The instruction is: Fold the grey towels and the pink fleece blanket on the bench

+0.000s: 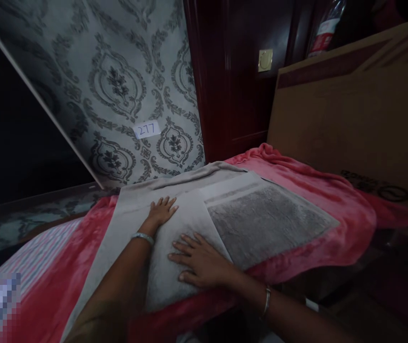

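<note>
A light grey plush cloth (132,219) lies spread over a red-pink fleece blanket (336,190). Toward the right, a darker grey section with a pale band (264,224) shows; I cannot tell whether it is a folded part of the cloth or a separate piece. My left hand (161,211) rests flat on the light grey part, fingers spread. Closer to me, my right hand (200,262) also lies flat with its fingers apart, left of the darker section's edge. Neither hand grips anything. A rumpled fold (189,176) runs along the cloth's far edge.
Behind the cloth is a patterned wall (118,81) with a paper label reading 277 (147,128). A large cardboard box (354,109) stands at the right, with a bottle (327,31) behind it. Striped fabric (50,247) lies at the left.
</note>
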### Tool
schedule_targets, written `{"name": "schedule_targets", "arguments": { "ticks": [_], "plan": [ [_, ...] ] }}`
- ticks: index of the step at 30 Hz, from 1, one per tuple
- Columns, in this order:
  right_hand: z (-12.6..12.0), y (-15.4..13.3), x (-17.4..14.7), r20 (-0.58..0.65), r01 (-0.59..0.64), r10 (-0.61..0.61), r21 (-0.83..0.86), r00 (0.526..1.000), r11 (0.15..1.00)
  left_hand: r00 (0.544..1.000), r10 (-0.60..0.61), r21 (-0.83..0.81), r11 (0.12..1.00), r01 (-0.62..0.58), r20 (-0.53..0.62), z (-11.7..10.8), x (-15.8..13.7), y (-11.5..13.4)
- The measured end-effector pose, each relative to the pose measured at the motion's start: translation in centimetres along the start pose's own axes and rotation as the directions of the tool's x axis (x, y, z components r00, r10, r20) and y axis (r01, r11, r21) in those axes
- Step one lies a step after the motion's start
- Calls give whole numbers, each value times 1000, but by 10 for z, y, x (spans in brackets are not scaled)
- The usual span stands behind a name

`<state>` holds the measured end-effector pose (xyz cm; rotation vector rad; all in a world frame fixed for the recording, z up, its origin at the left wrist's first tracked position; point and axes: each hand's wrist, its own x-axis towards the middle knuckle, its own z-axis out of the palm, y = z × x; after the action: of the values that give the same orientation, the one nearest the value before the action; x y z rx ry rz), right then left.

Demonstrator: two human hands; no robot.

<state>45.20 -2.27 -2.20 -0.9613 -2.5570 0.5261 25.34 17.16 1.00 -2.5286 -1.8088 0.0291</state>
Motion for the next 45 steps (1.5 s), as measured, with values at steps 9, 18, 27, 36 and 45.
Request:
{"name": "schedule_targets", "arguments": {
  "ticks": [9,18,27,36,45],
  "plan": [
    [1,-1,-1,-35,13,-13,-11,999,1000,787,605,-182,793,-582,119,6,-22,62],
    [-5,-2,-4,2,-12,12,97,1000,995,847,523,-157,848,-507,91,22,34,45],
    [-8,-2,-5,18,-23,21,122,1000,992,899,433,-167,893,-418,65,24,82,38],
    [-5,1,-2,39,-34,31,76,999,997,961,264,-58,964,-260,79,8,65,43],
    [9,8,0,42,-2,5,-78,999,997,929,360,-155,926,-343,92,7,-81,10]
  ]
}}
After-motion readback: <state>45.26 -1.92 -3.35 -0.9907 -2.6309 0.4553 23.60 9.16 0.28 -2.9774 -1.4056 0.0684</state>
